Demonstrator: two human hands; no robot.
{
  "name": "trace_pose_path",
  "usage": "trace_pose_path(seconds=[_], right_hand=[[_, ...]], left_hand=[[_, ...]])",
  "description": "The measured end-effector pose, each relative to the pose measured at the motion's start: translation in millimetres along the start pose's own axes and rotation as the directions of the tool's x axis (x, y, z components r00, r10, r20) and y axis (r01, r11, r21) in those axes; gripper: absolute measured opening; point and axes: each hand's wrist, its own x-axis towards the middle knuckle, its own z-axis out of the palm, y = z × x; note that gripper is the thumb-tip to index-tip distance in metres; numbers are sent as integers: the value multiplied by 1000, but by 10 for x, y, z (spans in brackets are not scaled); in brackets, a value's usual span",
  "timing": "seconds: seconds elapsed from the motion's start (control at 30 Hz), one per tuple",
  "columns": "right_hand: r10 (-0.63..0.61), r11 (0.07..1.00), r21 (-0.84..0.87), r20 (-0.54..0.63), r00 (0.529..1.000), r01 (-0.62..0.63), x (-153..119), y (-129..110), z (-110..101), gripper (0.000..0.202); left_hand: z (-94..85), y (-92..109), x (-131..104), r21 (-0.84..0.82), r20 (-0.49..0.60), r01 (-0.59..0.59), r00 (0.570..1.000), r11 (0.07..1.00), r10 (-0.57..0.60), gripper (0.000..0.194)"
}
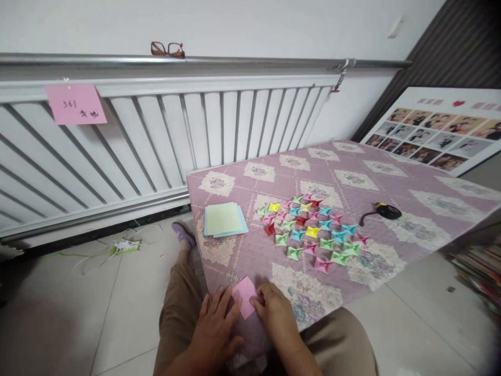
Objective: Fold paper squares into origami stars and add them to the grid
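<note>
Pink paper touches left hand, fingers apart, and right hand, fingers pinching its edge.

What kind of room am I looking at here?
Probably a room in a home: a radiator lines the wall, a floral tablecloth covers the table, and a board of couple photos stands beyond it. I can't rule out a small shop or studio.

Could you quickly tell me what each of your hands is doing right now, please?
Left hand: open, fingers at the pink paper's left edge.
Right hand: fingers bent at its right edge; grip can't be told.
</note>
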Motion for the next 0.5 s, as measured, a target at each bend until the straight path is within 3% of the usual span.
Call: trace_pose_path(seconds=[0.23, 0.37, 0.5], right_hand=[[81, 996, -34, 56, 995, -80, 87, -8, -16, 14], [95, 995, -33, 78, 992, -92, 105, -12, -39, 13], [94, 995, -18, 80, 992, -93, 94, -26, -62, 13]], left_hand=[[-419, 77, 423, -75, -57, 205, 976, 976, -209, 30], [-574, 126, 625, -63, 90, 226, 971, 972, -220, 19], [-620, 111, 696, -73, 145, 232, 965, 970, -220, 22]])
